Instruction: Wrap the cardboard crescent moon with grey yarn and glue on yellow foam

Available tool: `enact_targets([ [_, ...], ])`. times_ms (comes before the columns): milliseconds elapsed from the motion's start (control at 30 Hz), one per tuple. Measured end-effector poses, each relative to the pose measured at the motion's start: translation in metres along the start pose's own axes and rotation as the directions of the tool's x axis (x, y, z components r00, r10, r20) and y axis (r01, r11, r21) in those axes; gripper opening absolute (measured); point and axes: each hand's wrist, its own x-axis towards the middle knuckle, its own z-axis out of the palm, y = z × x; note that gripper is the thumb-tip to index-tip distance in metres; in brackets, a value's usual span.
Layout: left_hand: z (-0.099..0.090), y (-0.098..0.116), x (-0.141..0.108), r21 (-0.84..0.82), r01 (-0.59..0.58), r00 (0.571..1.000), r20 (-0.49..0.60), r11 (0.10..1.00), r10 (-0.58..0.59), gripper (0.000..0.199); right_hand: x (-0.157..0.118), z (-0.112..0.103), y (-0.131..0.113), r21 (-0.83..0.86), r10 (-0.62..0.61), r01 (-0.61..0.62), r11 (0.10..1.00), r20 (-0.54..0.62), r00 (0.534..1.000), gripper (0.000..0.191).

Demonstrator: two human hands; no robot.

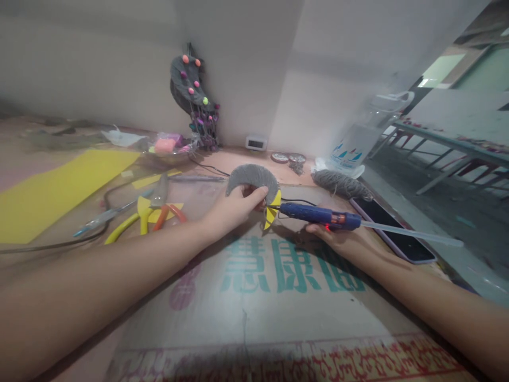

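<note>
My left hand (241, 204) is closed around the inner curve of a crescent moon shape (254, 176), mostly wrapped in grey yarn. Its lower right tip shows bare yellow (271, 215). In my right hand (332, 233) is a blue hot glue gun (306, 213), lying sideways with its nozzle at the yellow tip; whether they touch I cannot tell. A long translucent glue stick (413, 234) sticks out of the back, and a small red light glows on the gun. Both hands are above a printed cardboard sheet (238, 323).
Left are yellow sheet (67, 196), pliers (159, 193) and a blue-tipped tool (107, 216). A pompom-decorated grey crescent (185, 82) stands against the wall, near a small digital display (256, 143). Right are a grey yarn skein (342, 184), a phone (393, 233) and a clear bottle (353, 138).
</note>
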Motion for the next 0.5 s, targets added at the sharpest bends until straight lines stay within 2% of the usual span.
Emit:
enact_targets([
  [200,0.0012,-0.0039,0.0018,-0.024,0.013,1.000,0.007,1.000,-0.013,0.038,0.0018,0.0004,0.0017,0.006,-0.016,0.016,1.000,-0.014,1.000,0.029],
  [367,0.0008,-0.0027,0.0004,0.006,0.029,1.000,0.006,1.000,-0.029,0.039,0.0032,0.0024,0.0029,0.029,0.022,-0.020,0.999,-0.099,0.995,0.028],
  [500,0.0001,-0.0002,0.0000,0.014,0.034,0.999,0.003,0.999,-0.034,0.038,0.0048,0.0028,0.0030,0.053,0.025,-0.019,0.998,-0.096,0.995,0.025],
])
